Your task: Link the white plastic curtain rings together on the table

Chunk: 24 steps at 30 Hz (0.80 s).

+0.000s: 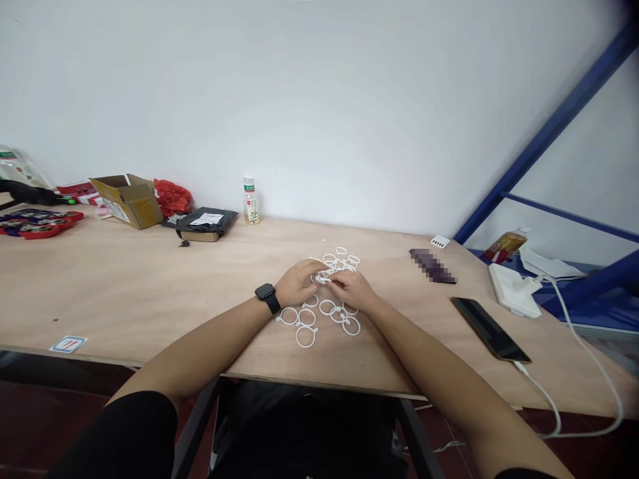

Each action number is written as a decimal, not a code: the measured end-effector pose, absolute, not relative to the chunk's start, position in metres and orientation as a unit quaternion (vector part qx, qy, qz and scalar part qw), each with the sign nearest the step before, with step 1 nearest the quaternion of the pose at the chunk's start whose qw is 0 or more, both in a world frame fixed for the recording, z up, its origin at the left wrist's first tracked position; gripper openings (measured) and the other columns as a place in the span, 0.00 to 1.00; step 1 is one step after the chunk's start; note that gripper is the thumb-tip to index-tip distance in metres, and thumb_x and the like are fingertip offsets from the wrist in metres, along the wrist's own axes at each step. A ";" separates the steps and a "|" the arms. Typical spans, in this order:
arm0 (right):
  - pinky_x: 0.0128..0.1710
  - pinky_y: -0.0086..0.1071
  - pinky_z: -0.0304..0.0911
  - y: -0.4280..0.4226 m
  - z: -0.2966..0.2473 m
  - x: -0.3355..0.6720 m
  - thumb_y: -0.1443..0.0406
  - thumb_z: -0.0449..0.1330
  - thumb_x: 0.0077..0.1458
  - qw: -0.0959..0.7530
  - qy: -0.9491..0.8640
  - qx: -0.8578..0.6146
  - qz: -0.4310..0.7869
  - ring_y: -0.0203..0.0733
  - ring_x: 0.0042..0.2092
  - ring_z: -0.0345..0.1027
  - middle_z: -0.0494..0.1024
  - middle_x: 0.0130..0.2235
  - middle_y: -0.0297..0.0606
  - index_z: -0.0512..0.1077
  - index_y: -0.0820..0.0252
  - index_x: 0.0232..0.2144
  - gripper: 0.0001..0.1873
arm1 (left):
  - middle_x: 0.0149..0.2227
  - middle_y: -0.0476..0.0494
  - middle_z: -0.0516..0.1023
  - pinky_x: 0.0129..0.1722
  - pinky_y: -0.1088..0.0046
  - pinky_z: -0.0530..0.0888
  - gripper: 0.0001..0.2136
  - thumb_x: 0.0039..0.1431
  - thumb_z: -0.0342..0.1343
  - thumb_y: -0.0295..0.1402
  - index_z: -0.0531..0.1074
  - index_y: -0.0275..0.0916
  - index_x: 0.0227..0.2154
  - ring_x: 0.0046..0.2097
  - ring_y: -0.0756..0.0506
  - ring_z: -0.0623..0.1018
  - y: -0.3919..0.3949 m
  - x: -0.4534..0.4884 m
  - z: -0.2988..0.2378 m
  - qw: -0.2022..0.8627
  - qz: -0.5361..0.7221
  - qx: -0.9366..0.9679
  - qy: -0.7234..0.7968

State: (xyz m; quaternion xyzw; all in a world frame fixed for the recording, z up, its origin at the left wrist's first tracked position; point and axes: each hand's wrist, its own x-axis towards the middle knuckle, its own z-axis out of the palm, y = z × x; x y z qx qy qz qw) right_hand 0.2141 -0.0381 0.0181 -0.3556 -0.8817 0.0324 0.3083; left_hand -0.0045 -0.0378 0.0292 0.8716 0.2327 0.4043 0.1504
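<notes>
In the head view, several thin white plastic rings (305, 336) with small tabs lie loose on the wooden table. Over the middle of them my left hand (298, 282), with a black watch (268, 297) on its wrist, is closed with its fingertips at a white ring (323, 279). From the other side my right hand (353, 290) pinches the same ring's tab between thumb and fingers. The fingers partly hide this ring. More rings (341, 251) lie just beyond the hands, and others sit nearer the table's front edge.
To the right on the table (150, 293) are a phone (492, 329) on a white cable, a power strip (513, 291) and a blurred dark object (432, 266). A bottle (251, 201), a black package (207, 223) and an opened cardboard box (130, 201) stand at the back left.
</notes>
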 end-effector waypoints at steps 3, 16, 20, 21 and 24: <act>0.33 0.29 0.62 -0.035 0.017 0.220 0.60 0.56 0.61 0.341 -0.855 -0.388 0.047 0.38 0.32 0.72 0.80 0.32 0.36 0.76 0.56 0.36 0.11 | 0.46 0.39 0.72 0.45 0.66 0.72 0.22 0.52 0.53 0.27 0.67 0.37 0.52 0.43 0.45 0.73 -0.037 -0.008 0.032 0.160 0.411 0.860 0.257; 0.35 0.34 0.67 -0.015 0.009 0.233 0.68 0.60 0.51 0.366 -0.760 -0.538 -0.008 0.39 0.29 0.70 0.79 0.46 0.39 0.71 0.54 0.53 0.26 | 0.29 0.49 0.75 0.32 0.76 0.68 0.10 0.49 0.58 0.32 0.75 0.38 0.36 0.30 0.50 0.72 -0.033 -0.011 0.026 0.191 0.226 0.923 0.245; 0.38 0.35 0.67 -0.019 0.012 0.229 0.68 0.56 0.54 0.388 -0.768 -0.509 -0.007 0.39 0.31 0.69 0.78 0.45 0.40 0.72 0.56 0.50 0.20 | 0.28 0.49 0.75 0.31 0.77 0.68 0.10 0.48 0.57 0.29 0.76 0.37 0.35 0.29 0.51 0.72 -0.032 -0.009 0.022 0.188 0.205 0.928 0.249; 0.38 0.36 0.67 -0.021 0.013 0.228 0.67 0.56 0.55 0.394 -0.770 -0.502 -0.003 0.39 0.31 0.69 0.78 0.45 0.40 0.73 0.56 0.48 0.18 | 0.28 0.49 0.75 0.32 0.76 0.68 0.10 0.47 0.57 0.29 0.76 0.38 0.35 0.29 0.50 0.72 -0.032 -0.009 0.021 0.184 0.204 0.929 0.249; 0.37 0.35 0.66 -0.025 0.016 0.226 0.65 0.56 0.57 0.407 -0.776 -0.482 0.011 0.40 0.32 0.69 0.79 0.42 0.39 0.75 0.57 0.42 0.13 | 0.29 0.48 0.76 0.33 0.76 0.68 0.10 0.47 0.55 0.27 0.77 0.38 0.34 0.30 0.50 0.73 -0.030 -0.009 0.019 0.168 0.204 0.933 0.244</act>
